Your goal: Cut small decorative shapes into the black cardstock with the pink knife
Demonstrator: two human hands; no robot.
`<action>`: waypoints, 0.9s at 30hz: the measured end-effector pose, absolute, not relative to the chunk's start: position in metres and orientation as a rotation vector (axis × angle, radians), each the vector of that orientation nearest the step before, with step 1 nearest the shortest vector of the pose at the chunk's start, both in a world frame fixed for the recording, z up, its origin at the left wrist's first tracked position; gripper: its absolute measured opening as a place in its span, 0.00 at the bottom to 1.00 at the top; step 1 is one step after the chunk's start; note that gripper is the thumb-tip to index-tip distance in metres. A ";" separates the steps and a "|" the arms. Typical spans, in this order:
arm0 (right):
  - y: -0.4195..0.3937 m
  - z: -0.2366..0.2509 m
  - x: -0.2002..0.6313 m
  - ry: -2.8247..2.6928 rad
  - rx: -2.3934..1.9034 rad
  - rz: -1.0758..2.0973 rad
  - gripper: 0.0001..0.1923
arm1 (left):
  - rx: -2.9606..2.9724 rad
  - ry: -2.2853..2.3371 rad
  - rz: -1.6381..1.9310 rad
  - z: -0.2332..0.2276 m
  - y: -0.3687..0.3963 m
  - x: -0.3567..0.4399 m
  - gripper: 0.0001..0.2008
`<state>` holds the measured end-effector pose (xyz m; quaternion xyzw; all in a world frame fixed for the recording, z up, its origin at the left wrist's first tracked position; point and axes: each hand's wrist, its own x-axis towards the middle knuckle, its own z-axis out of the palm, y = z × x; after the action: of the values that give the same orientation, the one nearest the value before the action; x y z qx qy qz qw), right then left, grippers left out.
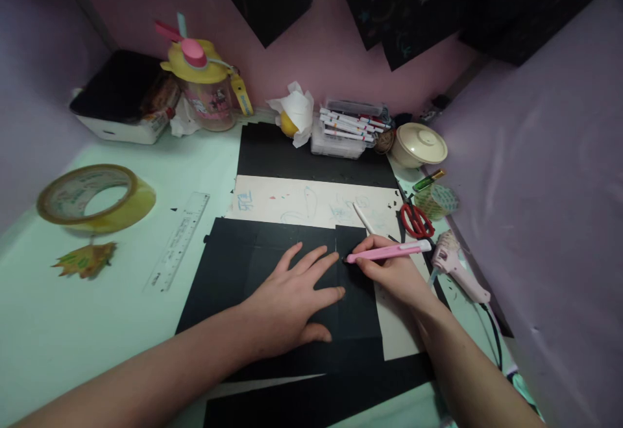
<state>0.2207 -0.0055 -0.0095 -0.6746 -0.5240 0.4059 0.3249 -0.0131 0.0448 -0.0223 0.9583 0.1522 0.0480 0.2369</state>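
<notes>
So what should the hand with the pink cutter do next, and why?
Probably draw the cutter toward the body along the thin cut line. Its tip sits on the black paper beside that line, gripped by the right hand. The left hand lies flat on the paper, holding it down, with fingertips close to the tip, so go slowly.

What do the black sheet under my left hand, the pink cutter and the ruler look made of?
Black sheet: likely matte paper or thin card; it lies flat, shows faint creases and no glare. Pink cutter in the right hand: apparently smooth plastic, with a light sheen. Ruler: clear plastic, since the table shows through it.
</notes>
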 end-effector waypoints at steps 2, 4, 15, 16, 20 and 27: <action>-0.005 -0.011 0.221 -1.365 -1.748 1.053 0.04 | 2.629 0.419 0.124 -0.022 0.045 -0.013 0.29; -0.006 -0.013 0.220 -1.338 -1.718 0.999 0.03 | 2.630 0.421 0.117 -0.021 0.045 -0.013 0.29; -0.015 -0.019 0.201 -1.094 -1.687 0.895 0.07 | 2.695 0.531 0.127 -0.025 0.040 -0.009 0.29; -0.015 -0.019 0.201 -1.116 -1.700 0.880 0.07 | 2.700 0.542 0.135 -0.025 0.039 -0.009 0.29; -0.015 -0.021 0.200 -1.255 -1.770 0.703 0.07 | 2.715 0.565 0.150 -0.027 0.038 -0.008 0.29; -0.015 -0.026 0.199 -1.329 -1.770 0.647 0.08 | 2.715 0.564 0.141 -0.026 0.039 -0.008 0.29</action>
<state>0.1994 -0.0152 -0.0256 -0.7014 -0.5269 0.2564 0.4057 -0.0081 0.0386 -0.0260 0.9616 0.1998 0.0498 0.1813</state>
